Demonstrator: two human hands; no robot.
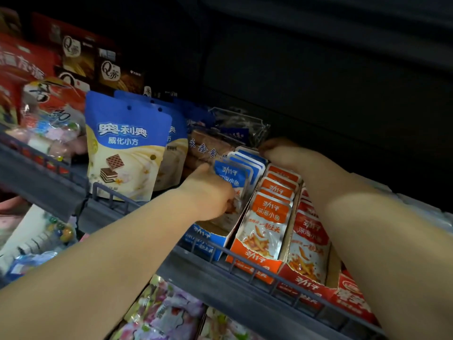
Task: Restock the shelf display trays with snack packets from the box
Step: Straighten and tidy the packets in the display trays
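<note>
We're filling the blue tray (208, 241), left hand (208, 190) pinching the front blue fish packets (232, 173) while the right hand (286, 153) curls its fingers over the row's back end, so next we'd likely press them upright, snug beside the orange tray (255, 263).

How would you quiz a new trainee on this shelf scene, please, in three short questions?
1. True or false: the left hand grips the wafer pouch.
2. Between the blue tray and the red tray stands: A) a wafer pouch; B) the orange tray; C) a bottle.
3. Fill in: the right hand curls over the ___ end of the row of blue packets.
Key: 1 false, it grips the front blue packet; 2 B; 3 back.
</note>
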